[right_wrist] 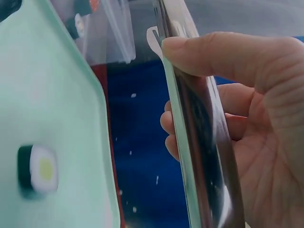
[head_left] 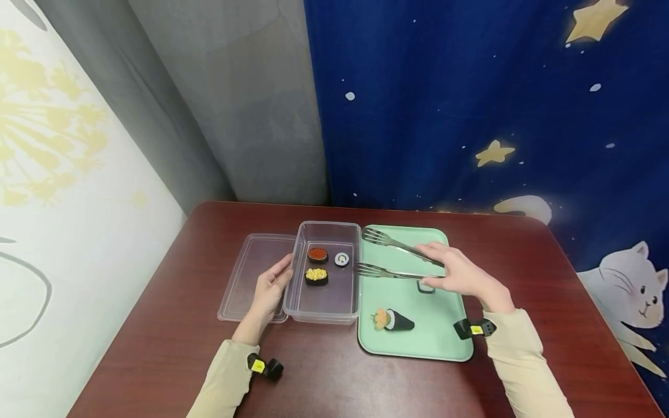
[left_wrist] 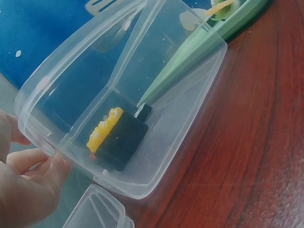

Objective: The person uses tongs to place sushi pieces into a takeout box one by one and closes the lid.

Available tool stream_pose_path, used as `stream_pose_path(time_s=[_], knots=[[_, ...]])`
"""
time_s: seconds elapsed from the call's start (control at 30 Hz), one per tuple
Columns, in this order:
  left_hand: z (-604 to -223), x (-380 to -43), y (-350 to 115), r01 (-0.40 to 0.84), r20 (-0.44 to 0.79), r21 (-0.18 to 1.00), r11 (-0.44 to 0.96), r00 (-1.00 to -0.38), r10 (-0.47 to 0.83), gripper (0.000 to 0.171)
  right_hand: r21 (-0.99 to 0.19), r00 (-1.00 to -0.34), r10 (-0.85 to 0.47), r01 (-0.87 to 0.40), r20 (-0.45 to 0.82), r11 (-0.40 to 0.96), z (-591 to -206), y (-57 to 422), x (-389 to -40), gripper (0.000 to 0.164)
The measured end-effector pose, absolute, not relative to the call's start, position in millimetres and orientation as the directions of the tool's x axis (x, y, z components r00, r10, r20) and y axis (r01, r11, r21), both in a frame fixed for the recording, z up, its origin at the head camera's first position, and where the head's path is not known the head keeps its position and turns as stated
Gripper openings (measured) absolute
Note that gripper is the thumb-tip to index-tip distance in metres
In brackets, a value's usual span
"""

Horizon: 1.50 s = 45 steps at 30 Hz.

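Note:
My left hand (head_left: 269, 290) holds the left side of a clear plastic container (head_left: 337, 302), its fingertips at the rim. Inside sit a gunkan sushi with red roe (head_left: 317, 254), one with a yellow corn-like topping (head_left: 316, 277), and a small sushi roll (head_left: 341, 259). My right hand (head_left: 453, 271) grips metal food tongs (head_left: 399, 245) with fork-shaped ends, thumb on one arm. The tongs' arms stand apart above a green tray (head_left: 444, 342), nothing between their tips. On the tray lie a sushi roll (right_wrist: 42, 168), partly hidden in the head view, and a cone-shaped hand roll (head_left: 399, 321).
A clear plastic lid (head_left: 237, 284) lies left of the container, partly behind my left hand. Everything stands on a reddish-brown table (head_left: 313, 371). A grey curtain (head_left: 251, 116) and a blue curtain (head_left: 418, 145) with stars hang behind it.

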State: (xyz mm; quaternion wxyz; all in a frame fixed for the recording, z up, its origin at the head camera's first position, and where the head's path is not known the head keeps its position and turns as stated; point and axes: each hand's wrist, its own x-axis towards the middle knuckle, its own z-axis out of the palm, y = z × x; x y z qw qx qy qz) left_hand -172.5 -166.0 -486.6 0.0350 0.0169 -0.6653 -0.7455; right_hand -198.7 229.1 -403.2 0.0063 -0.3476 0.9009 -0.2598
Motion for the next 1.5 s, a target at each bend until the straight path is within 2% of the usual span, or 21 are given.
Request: stream_pose_path(time_s=[0.17, 0.47, 0.77, 1.5], knots=[[-486, -172, -166, 0.043, 0.035, 0.993, -0.109, -0.997, -0.070, 0.041, -0.485, -0.784, -0.597, -0.594, 0.170, 0.642, -410, 246, -189, 0.066], [-485, -173, -166, 0.028, 0.020, 0.992, -0.120, -0.998, -0.063, 0.042, -0.439, -0.777, -0.574, -0.623, 0.258, 0.647, -429, 276, -175, 0.064], [-485, -172, -165, 0.031, 0.021, 0.991, -0.130, -0.997, -0.076, 0.042, -0.446, -0.789, -0.537, -0.613, 0.299, 0.652, -444, 301, -161, 0.063], [-487, -172, -165, 0.064, 0.055, 0.992, -0.112, -0.996, -0.076, 0.041, -0.450, -0.864, -0.455, -0.501, 0.215, 0.739, -466, 332, -140, 0.056]])
